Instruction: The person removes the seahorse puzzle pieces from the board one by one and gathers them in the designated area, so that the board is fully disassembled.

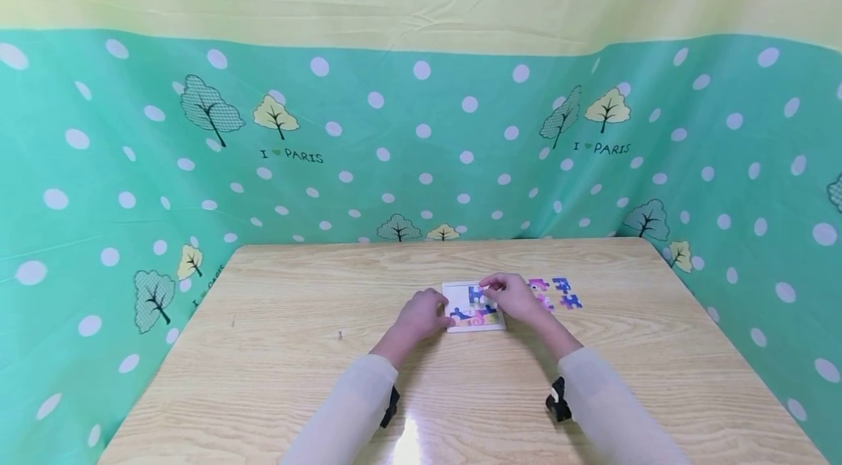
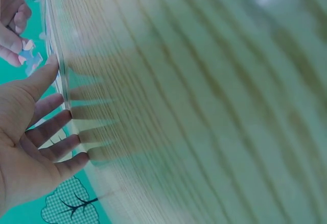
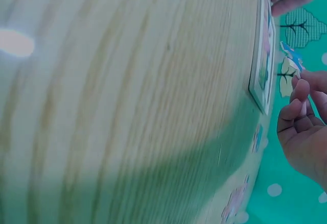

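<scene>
A white-rimmed puzzle tray (image 1: 475,329) lies on the table with several colored jigsaw pieces (image 1: 483,317) in its lower part. My left hand (image 1: 419,315) is at the tray's left side; in the left wrist view its fingers (image 2: 48,129) are spread and straight, fingertips at the tabletop, thumb by the tray edge. Over the tray, my right hand (image 1: 516,297) pinches a blue jigsaw piece (image 3: 293,58) between thumb and finger. In the right wrist view this piece is raised and tilted above the tray rim (image 3: 254,76).
Right of the tray lie several loose pink and blue jigsaw pieces (image 1: 569,301), partly hidden by the right hand. The wooden table (image 1: 296,319) ends at a green dotted curtain (image 1: 421,158) behind and at both sides.
</scene>
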Demonstrator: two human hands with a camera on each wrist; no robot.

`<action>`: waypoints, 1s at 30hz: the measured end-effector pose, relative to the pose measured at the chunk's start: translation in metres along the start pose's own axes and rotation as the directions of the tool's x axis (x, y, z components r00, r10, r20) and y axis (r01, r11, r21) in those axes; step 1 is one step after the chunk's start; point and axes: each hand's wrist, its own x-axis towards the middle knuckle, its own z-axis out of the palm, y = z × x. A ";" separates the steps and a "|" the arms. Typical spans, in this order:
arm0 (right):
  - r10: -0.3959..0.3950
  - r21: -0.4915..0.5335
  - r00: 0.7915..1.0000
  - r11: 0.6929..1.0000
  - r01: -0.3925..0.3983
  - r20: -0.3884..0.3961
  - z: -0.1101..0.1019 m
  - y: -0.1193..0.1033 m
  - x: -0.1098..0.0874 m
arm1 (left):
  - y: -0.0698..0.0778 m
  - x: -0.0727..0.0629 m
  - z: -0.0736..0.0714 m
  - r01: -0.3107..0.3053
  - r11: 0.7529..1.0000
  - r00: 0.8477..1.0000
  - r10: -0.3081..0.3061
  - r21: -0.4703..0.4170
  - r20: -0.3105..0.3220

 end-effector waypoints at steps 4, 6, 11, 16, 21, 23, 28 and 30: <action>0.010 0.016 1.000 1.000 -0.010 0.005 -0.008 0.007 0.000 | 0.000 -0.001 0.002 -0.004 1.000 1.000 0.004 0.003 0.001; 0.021 0.029 1.000 0.999 -0.021 0.007 -0.012 0.010 0.000 | 0.000 -0.001 0.003 -0.004 1.000 1.000 0.004 0.009 -0.003; 0.030 0.024 0.999 0.999 -0.030 -0.010 -0.023 0.012 -0.002 | 0.000 -0.001 0.003 -0.001 1.000 1.000 0.001 0.012 -0.016; 0.044 -0.012 0.999 0.999 -0.044 -0.027 -0.032 0.016 -0.003 | -0.001 -0.001 0.001 -0.007 1.000 1.000 0.008 0.016 -0.016; 0.044 -0.015 0.998 0.999 -0.045 -0.038 -0.039 0.024 -0.003 | -0.001 -0.001 0.002 -0.017 1.000 1.000 0.017 0.022 -0.013; 0.043 -0.016 0.998 0.999 -0.044 -0.040 -0.041 0.026 -0.003 | -0.002 -0.001 0.002 -0.019 1.000 1.000 0.020 0.025 -0.014; 0.043 -0.035 0.998 0.998 -0.044 -0.044 -0.045 0.031 -0.004 | -0.002 0.000 0.002 -0.022 0.999 1.000 0.022 0.024 -0.019; 0.052 -0.035 0.998 0.998 -0.053 -0.042 -0.046 0.031 -0.005 | -0.002 -0.001 0.002 -0.018 1.000 1.000 0.019 0.021 -0.017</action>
